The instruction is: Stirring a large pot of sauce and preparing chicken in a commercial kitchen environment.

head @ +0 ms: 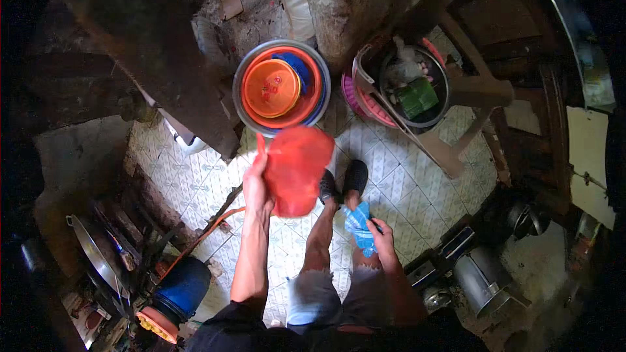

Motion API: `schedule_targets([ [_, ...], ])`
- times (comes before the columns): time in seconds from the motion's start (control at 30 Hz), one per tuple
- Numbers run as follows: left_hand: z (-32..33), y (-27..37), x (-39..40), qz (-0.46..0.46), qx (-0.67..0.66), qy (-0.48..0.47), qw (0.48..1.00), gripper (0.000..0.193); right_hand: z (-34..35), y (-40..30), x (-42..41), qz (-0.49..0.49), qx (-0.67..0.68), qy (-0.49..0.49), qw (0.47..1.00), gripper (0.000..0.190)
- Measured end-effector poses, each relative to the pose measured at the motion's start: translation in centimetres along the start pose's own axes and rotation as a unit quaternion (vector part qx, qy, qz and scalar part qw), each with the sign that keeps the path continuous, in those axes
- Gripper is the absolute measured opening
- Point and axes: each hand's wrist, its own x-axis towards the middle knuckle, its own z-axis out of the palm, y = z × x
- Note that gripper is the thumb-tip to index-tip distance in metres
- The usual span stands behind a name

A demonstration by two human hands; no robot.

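In the middle of the head view, my left hand (257, 183) grips the left edge of a red, slightly blurred, rounded object (301, 171); whether it is plastic or cloth I cannot tell. Lower right of it, my right hand (380, 237) holds a blue and white patterned cloth (361, 227) that hangs bunched over my leg. Something dark shows at the fingers of that hand. Just beyond the red object stands a grey metal basin (238, 89), with nested orange and blue basins and a smaller orange bowl (270, 88) inside.
A dark tub (446, 102) holding a green leafy packet stands beyond a wooden chair (433, 149) at the right. A blue barrel (183, 286) and a metal pan (95, 249) lie lower left. A metal pot (481, 274) sits lower right. The floor (391, 171) is tiled.
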Motion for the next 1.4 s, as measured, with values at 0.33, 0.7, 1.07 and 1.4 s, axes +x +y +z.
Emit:
schedule_targets([
  [0.33, 0.1, 1.9, 9.8, 0.391, 0.248, 0.127, 0.877, 0.018, 0.2, -2.3, -2.6, -0.073, -0.017, 0.070, 0.995, 0.033],
  [0.7, -10.2, -2.3, 25.5, 0.044, 0.206, 0.097, 0.973, 0.044, 1.7, 1.0, -5.7, 0.002, -0.065, 0.034, 0.997, 0.043],
  [1.07, -12.6, -14.9, 4.1, 0.002, 0.548, -0.085, 0.832, 0.024, -1.0, 4.2, -7.1, 0.007, -0.072, 0.069, 0.995, 0.041],
  [1.4, 5.5, -33.9, -25.1, -0.347, 0.163, -0.137, 0.914, 0.052, -14.0, -3.0, -18.7, -0.295, 0.046, 0.115, 0.947, 0.044],
])
